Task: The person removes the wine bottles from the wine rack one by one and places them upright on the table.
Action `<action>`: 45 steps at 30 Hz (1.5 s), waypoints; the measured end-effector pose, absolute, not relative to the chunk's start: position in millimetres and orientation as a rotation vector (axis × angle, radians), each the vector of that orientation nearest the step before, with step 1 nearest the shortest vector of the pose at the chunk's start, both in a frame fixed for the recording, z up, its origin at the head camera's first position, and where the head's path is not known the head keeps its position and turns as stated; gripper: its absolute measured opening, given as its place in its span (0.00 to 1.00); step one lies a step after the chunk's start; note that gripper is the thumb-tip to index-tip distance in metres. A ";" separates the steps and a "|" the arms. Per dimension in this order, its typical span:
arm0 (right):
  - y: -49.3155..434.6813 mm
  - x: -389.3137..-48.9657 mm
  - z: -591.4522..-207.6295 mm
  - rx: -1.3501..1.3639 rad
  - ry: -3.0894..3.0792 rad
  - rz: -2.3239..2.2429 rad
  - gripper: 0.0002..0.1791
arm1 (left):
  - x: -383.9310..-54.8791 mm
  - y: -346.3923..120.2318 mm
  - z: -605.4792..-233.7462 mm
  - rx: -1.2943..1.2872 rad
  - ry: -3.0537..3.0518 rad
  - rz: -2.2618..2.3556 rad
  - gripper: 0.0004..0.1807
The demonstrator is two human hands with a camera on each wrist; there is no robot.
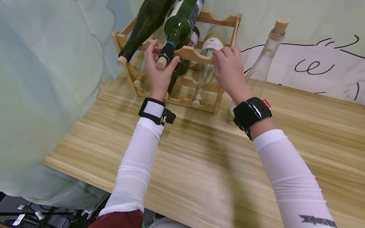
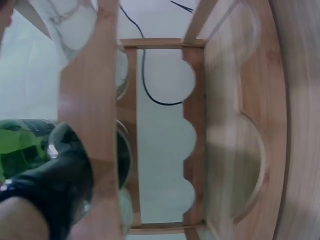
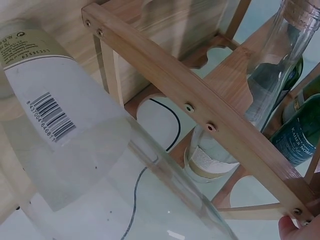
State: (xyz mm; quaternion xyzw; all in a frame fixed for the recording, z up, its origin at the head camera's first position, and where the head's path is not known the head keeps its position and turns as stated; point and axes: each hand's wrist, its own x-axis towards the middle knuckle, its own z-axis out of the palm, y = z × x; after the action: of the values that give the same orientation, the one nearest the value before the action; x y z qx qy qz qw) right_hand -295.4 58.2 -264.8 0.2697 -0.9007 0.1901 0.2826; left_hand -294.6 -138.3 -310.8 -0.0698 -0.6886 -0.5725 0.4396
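A wooden wine rack (image 1: 197, 55) stands at the back of the table, with bottles lying in both tiers. My left hand (image 1: 160, 72) holds the corked neck of a labelled green wine bottle (image 1: 181, 27), thumb on one side and fingers on the other, close to the top front rail. In the left wrist view, the bottle's dark neck (image 2: 55, 180) lies against that rail. My right hand (image 1: 230, 65) grips the rack's top right front corner; a fingertip (image 3: 287, 230) shows there in the right wrist view. Beside it, a clear corked bottle (image 1: 267, 54) stands upright on the table.
A dark green bottle (image 1: 150, 15) lies in the top left slot. Lower slots hold several corked bottles, including a clear one (image 1: 213, 44) at the right. Printed cloth (image 1: 42, 80) hangs behind and left of the table (image 1: 198, 159). Cables lie below the left edge.
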 end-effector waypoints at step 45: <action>57.5 -296.4 -269.9 0.654 -2.356 0.413 0.14 | -264.2 -125.3 -293.1 -0.192 -1.636 -1.307 0.15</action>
State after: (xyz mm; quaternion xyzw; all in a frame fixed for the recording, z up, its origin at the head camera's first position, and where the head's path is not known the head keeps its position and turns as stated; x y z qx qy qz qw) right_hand -296.4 57.5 -269.9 0.2495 -0.8985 0.1577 0.3250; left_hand -264.2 -125.3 -293.1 -0.0791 -0.6755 -0.5395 0.4964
